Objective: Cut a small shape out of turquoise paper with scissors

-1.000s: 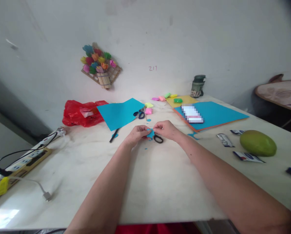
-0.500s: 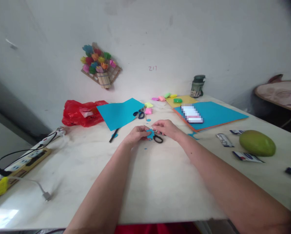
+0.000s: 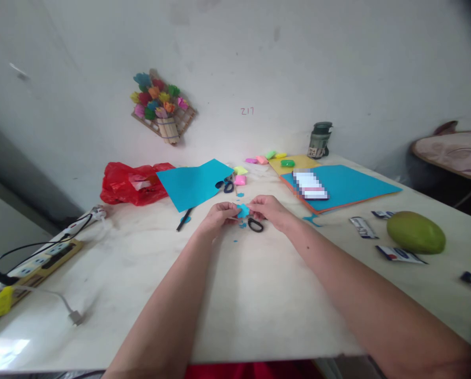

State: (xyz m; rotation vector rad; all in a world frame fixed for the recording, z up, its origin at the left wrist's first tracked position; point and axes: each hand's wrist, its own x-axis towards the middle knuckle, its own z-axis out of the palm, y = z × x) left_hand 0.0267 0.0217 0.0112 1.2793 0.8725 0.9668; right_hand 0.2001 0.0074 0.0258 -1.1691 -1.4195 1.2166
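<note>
A small blue paper cut-out (image 3: pixel 242 211) with a wavy edge is pinched between both hands above the middle of the table. My left hand (image 3: pixel 220 217) grips its left side, fingers closed. On the other side, the fingertips of my right hand (image 3: pixel 267 208) are closed at its right edge. Just below my right hand lies a black-handled pair of scissors (image 3: pixel 255 225), its blades hidden from view. Small blue paper scraps (image 3: pixel 242 225) lie beneath the cut-out. Another black-handled pair of scissors (image 3: pixel 228 187) rests farther back, by a large blue sheet (image 3: pixel 196 184).
A black pen (image 3: pixel 184 219) lies left of my hands. Pink packet (image 3: pixel 240 180) and red plastic bag (image 3: pixel 136 184) are behind. To the right are a phone (image 3: pixel 311 184) on stacked paper, a green mango (image 3: pixel 416 231) and small sachets (image 3: pixel 401 254). A power strip (image 3: pixel 41 260) runs along the left.
The blue cut-out has moved slightly up and turned between my hands. My right hand has shifted onto its edge, and the scissors' handle shows more plainly on the table.
</note>
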